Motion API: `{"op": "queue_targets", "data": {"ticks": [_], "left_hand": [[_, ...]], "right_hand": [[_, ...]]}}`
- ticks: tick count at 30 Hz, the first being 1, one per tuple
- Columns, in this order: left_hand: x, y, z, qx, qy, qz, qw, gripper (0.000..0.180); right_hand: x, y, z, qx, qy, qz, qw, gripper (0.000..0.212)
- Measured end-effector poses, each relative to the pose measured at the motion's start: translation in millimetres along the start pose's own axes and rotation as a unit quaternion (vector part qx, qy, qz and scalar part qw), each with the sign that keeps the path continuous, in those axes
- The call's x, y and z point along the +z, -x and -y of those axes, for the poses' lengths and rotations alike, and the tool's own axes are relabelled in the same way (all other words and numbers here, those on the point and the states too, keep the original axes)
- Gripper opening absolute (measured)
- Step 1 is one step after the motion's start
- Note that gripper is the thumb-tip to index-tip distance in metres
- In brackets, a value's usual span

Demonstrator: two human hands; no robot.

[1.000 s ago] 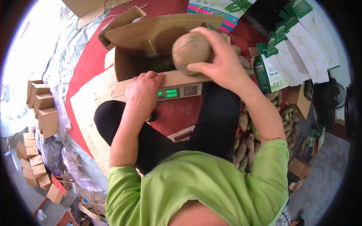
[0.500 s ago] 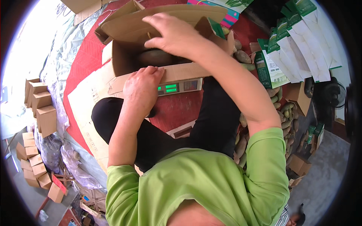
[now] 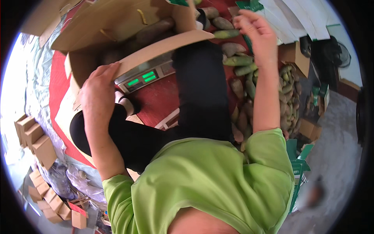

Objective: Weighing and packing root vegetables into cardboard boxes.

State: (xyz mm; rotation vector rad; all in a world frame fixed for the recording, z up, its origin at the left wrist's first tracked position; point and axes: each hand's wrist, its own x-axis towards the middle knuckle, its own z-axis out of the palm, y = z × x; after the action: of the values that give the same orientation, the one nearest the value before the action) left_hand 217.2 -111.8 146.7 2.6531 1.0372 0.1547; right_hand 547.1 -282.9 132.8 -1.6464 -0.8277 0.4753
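An open cardboard box rests tilted on a digital scale with a lit green display. Inside lie several long, soil-covered roots, partly in shadow. My left hand grips the left end of the box's front flap, its fingers bent over the edge. Away from the box, my right hand is raised above loose green radishes on the right. Its fingers are loosely bent and apart, with nothing visible in them.
More muddy roots are heaped right of my leg. White-and-green cartons lie at the far right, near a fan. Small brown boxes stand at left. A blurred person is at lower right, beside a green carton.
My right hand has left the space over the box and swung right, over the radishes. My left hand stays on the flap. The view has shifted, so the box appears further left.
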Motion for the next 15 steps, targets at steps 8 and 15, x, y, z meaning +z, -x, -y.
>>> {"op": "queue_targets", "data": {"ticks": [8, 15], "left_hand": [[0.7, -5.4, -7.9, -0.004, 0.067, 0.013, 0.998, 0.041], [-0.9, -3.5, -10.6, -0.009, 0.048, 0.022, 0.999, 0.038]], "right_hand": [[-15.7, 123.5, -173.5, 0.149, 0.125, 0.040, 0.980, 0.022], [1.4, 217.5, -217.7, 0.255, 0.324, 0.244, 0.878, 0.025]]}}
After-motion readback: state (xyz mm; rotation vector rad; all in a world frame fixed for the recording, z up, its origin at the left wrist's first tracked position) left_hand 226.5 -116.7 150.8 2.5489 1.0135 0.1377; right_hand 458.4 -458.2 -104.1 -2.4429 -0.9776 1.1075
